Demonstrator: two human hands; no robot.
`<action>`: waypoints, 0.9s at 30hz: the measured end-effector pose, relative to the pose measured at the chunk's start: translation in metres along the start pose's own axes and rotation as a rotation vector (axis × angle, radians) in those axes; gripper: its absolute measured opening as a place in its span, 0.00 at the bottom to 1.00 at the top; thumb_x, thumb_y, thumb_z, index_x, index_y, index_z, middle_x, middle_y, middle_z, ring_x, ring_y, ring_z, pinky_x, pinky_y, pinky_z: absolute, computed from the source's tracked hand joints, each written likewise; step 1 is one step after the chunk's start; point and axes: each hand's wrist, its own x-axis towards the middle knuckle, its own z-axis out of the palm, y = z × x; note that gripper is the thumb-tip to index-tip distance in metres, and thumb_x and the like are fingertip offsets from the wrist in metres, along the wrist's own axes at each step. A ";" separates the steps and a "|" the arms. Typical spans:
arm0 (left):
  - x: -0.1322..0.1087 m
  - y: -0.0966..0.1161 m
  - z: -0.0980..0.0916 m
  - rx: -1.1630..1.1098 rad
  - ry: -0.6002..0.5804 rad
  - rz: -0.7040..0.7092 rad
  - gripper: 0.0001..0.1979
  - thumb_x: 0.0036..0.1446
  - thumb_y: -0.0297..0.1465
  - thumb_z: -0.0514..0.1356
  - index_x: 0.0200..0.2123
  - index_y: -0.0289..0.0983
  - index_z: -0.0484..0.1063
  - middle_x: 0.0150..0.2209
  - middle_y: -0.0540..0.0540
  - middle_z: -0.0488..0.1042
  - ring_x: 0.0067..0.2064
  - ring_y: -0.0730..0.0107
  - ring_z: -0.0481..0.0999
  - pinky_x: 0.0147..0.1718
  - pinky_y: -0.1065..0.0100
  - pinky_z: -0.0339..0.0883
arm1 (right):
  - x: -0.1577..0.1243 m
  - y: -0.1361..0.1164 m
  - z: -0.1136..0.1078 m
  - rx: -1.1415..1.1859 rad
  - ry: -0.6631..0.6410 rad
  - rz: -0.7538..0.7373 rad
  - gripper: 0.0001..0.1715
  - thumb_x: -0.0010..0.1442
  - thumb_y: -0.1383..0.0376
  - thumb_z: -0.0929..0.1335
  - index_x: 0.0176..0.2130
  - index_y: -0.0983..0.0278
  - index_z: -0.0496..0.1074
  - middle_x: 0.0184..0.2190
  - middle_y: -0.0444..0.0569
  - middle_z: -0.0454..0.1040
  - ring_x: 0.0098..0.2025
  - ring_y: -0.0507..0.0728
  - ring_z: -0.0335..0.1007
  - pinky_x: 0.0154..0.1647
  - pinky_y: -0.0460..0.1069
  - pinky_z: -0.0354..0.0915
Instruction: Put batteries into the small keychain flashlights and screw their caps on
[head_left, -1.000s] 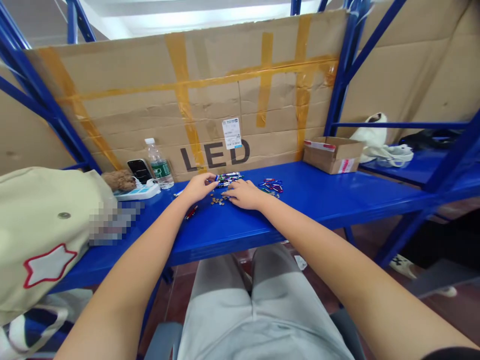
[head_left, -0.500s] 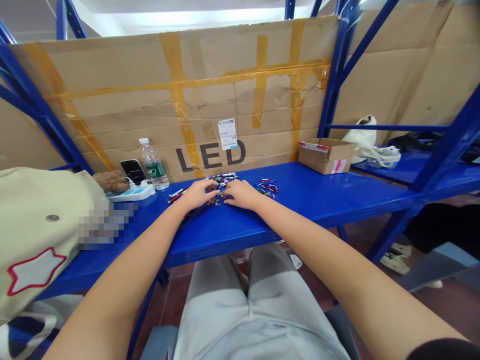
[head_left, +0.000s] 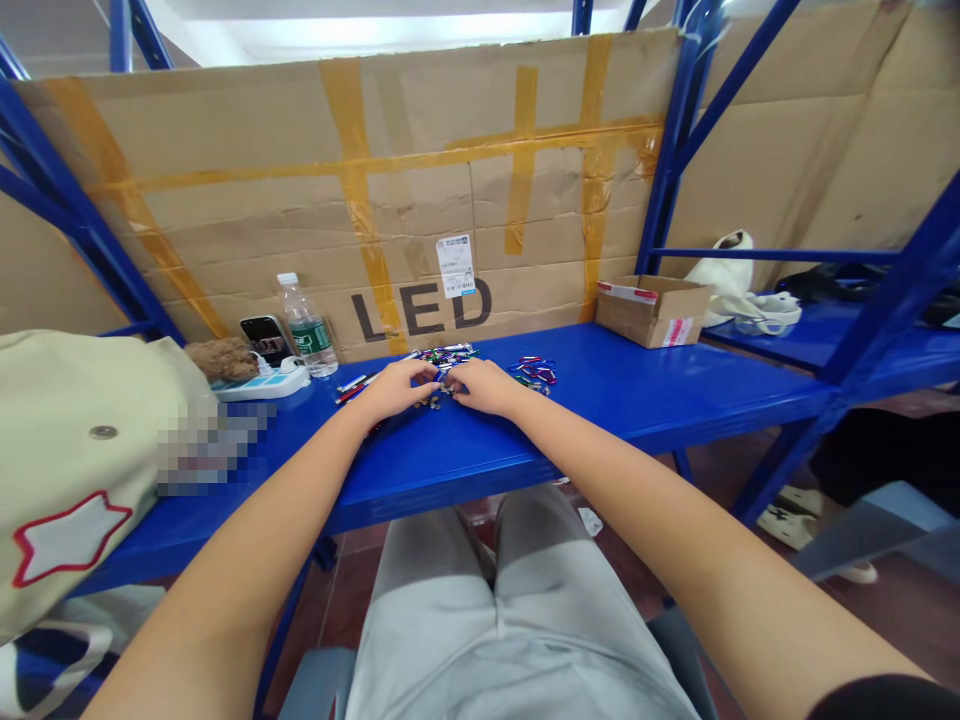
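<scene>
My left hand (head_left: 401, 388) and my right hand (head_left: 486, 386) meet over the blue tabletop with fingertips almost touching. Both are closed in a pinch; whatever sits between the fingers is too small to make out, though a bit of blue shows there. Small brassy metal pieces (head_left: 430, 403) lie just below the fingertips. Behind the hands spreads a pile of shiny coloured metal pieces (head_left: 450, 354). Right of my right hand is a smaller group of what look like coloured carabiners (head_left: 536, 372). A few long red and silver pieces (head_left: 352, 388) lie left of my left hand, partly hidden by it.
A water bottle (head_left: 309, 330), a phone (head_left: 266, 340) and a white power strip (head_left: 270, 384) stand at the back left. A cream bag (head_left: 82, 430) takes up the left end. An open cardboard box (head_left: 652, 312) sits at the back right, and a cardboard wall (head_left: 262, 230) closes the rear.
The fingers of my right hand have shifted slightly and look more curled. My left hand stays nearly where it was.
</scene>
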 end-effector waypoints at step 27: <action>-0.002 0.005 0.002 0.004 0.067 0.075 0.13 0.56 0.38 0.57 0.40 0.37 0.74 0.35 0.46 0.77 0.36 0.65 0.75 0.36 0.66 0.68 | 0.002 0.011 -0.002 0.546 0.381 -0.023 0.13 0.55 0.66 0.68 0.41 0.67 0.72 0.39 0.50 0.77 0.39 0.54 0.72 0.41 0.49 0.65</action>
